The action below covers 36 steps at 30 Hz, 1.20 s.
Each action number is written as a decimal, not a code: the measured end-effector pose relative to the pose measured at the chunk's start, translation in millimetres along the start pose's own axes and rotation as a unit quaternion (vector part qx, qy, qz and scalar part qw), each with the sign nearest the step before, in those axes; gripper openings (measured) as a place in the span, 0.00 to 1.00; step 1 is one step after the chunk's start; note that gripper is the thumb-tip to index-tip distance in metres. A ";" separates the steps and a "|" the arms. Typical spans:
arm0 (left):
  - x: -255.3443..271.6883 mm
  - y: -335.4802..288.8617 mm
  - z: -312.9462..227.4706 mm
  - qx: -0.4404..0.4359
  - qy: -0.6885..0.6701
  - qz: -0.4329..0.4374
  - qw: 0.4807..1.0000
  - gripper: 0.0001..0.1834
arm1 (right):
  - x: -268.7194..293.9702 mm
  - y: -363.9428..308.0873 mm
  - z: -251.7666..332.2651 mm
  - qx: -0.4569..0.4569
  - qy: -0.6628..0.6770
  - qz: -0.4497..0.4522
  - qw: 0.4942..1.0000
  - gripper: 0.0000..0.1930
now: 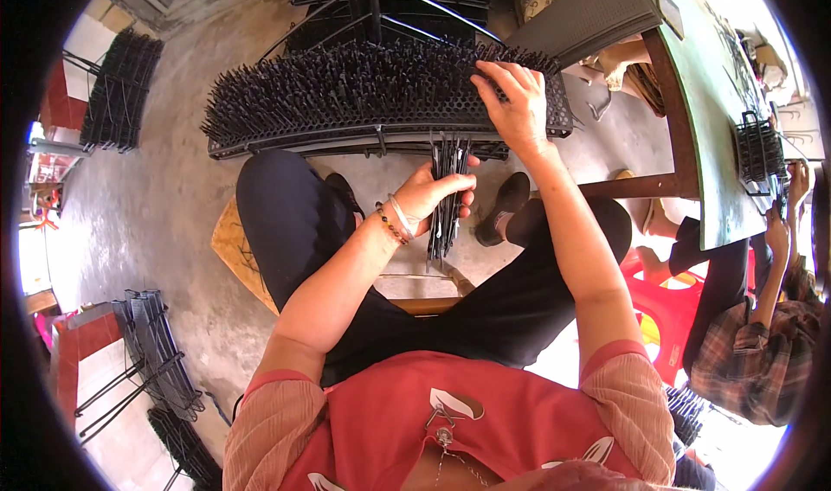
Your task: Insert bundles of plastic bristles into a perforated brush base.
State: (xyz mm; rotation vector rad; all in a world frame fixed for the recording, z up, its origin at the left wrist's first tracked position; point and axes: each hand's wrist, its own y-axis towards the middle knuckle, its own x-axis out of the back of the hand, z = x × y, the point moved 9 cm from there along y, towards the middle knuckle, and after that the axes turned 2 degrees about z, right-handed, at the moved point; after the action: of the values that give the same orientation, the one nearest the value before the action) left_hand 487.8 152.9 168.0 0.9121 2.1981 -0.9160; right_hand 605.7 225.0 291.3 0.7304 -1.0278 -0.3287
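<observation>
My left hand [441,192] is wrapped round a bundle of thin dark rods [447,158], held upright between my knees. In front of me a long black perforated rack [381,130] is packed with several rows of short dark rods [338,84] standing in its holes. My right hand [518,102] reaches over the rack's right part, where bare holes show. Its thumb and forefinger are drawn close together beside the standing rods. Whatever lies between those fingertips is too small to make out.
A pale green table [723,128] with a wooden leg stands at my right. Beside it a co-worker in a plaid shirt [757,361] handles a small black rack [760,154]. A red plastic stool [662,309] is nearby. More filled black racks [121,89] stand at the left.
</observation>
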 end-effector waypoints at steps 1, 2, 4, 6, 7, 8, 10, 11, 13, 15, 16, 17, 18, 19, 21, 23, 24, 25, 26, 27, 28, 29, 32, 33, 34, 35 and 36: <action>0.3 0.3 -1.0 0.000 0.000 0.000 1.000 0.18 | 2.3 1.5 6.0 0.018 -0.022 -0.009 1.000 0.13; 0.4 0.6 -6.8 -0.022 0.002 -0.002 1.000 0.17 | 4.1 2.0 10.9 0.035 -0.045 -0.018 0.998 0.12; -0.4 -0.2 -14.4 -0.045 0.004 -0.003 0.999 0.16 | 6.0 1.2 10.4 0.040 -0.046 -0.021 0.998 0.12; -3.4 -1.7 -21.7 -0.067 -0.011 0.005 0.998 0.17 | 7.3 0.9 10.1 0.044 -0.048 -0.024 0.998 0.11; -4.0 -1.6 -22.5 -0.069 -0.014 0.003 0.998 0.16 | 8.2 1.6 10.6 0.046 -0.051 -0.028 0.997 0.10; -4.4 -1.8 -22.7 -0.069 -0.014 0.003 0.998 0.16 | 9.2 2.1 11.3 0.049 -0.054 -0.033 0.997 0.09; -5.1 -2.1 -22.1 -0.067 -0.011 0.005 0.998 0.16 | 7.7 4.2 14.7 0.047 -0.049 -0.022 0.997 0.09; -4.8 -1.8 -21.4 -0.067 -0.011 0.005 0.998 0.16 | 6.7 5.8 16.9 0.046 -0.044 -0.011 0.998 0.08; -4.5 -0.4 -19.6 -0.064 0.004 0.009 0.998 0.16 | 7.0 7.3 17.6 0.036 -0.050 -0.001 0.998 0.07; -3.7 -0.2 -19.2 -0.063 0.011 0.007 0.998 0.16 | 7.5 10.1 16.4 0.026 -0.055 0.008 0.998 0.07; -3.1 0.0 -18.4 -0.061 0.017 0.004 0.998 0.17 | 2.1 11.7 13.2 0.015 0.000 0.047 0.999 0.07; -3.0 0.2 -18.0 -0.060 0.017 0.004 0.998 0.17 | -3.6 12.4 11.0 0.004 0.054 0.085 0.995 0.07; -3.2 0.6 -17.5 -0.060 0.012 0.004 0.998 0.17 | -2.6 13.3 10.6 0.004 0.055 0.085 0.995 0.07; -3.9 0.8 -17.5 -0.060 0.008 0.006 0.998 0.17 | -1.7 14.5 4.6 -0.031 0.093 0.086 0.991 0.07; -2.9 0.9 -16.4 -0.057 0.008 0.005 0.998 0.17 | -2.8 14.0 -7.4 -0.075 0.135 0.092 0.984 0.06; -3.1 1.0 -16.3 -0.055 0.008 0.003 0.998 0.17 | -3.3 14.6 -7.2 -0.061 0.127 0.101 0.985 0.06; -4.1 0.3 -16.9 -0.054 0.010 0.001 0.998 0.17 | -4.7 14.5 -5.2 -0.047 0.119 0.111 0.986 0.06; -5.0 -0.2 -17.1 -0.053 0.013 -0.002 0.998 0.17 | -4.4 14.4 -5.1 -0.048 0.120 0.110 0.986 0.06; -5.4 -0.2 -17.0 -0.053 0.014 -0.002 0.999 0.17 | -3.5 14.7 -1.2 -0.025 0.090 0.106 0.990 0.06; -6.2 -0.4 -17.0 -0.053 0.008 0.001 0.999 0.17 | -2.6 14.7 2.9 -0.003 0.061 0.102 0.993 0.06; -6.8 -0.4 -17.6 -0.054 0.000 0.005 0.999 0.17 | -2.3 14.6 3.7 -0.003 0.060 0.102 0.993 0.06; -7.1 -0.6 -18.4 -0.054 0.000 0.006 0.999 0.17 | -1.0 14.2 6.7 0.009 0.040 0.100 0.994 0.06; -6.7 -1.1 -19.0 -0.052 -0.009 0.003 0.999 0.18 | -2.2 13.4 7.1 0.014 0.045 0.102 0.994 0.07; -6.3 -1.0 -18.1 -0.050 -0.010 0.002 0.999 0.19 | -3.7 13.4 5.6 0.007 0.070 0.107 0.992 0.07; -5.9 -0.9 -17.5 -0.049 -0.012 0.001 0.999 0.19 | -4.3 13.9 5.6 0.008 0.070 0.107 0.992 0.07; -6.1 -1.2 -17.6 -0.049 -0.012 0.001 0.999 0.19 | -5.3 14.4 3.6 -0.006 0.083 0.107 0.991 0.07; -7.3 -1.6 -17.9 -0.048 -0.005 0.005 0.999 0.19 | -6.3 14.9 1.4 -0.020 0.097 0.107 0.989 0.06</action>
State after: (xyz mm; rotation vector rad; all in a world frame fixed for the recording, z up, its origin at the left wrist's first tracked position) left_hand 486.5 163.0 184.5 0.8714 2.2058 -0.8011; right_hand 600.2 238.7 297.8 0.5976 -0.9020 -0.0899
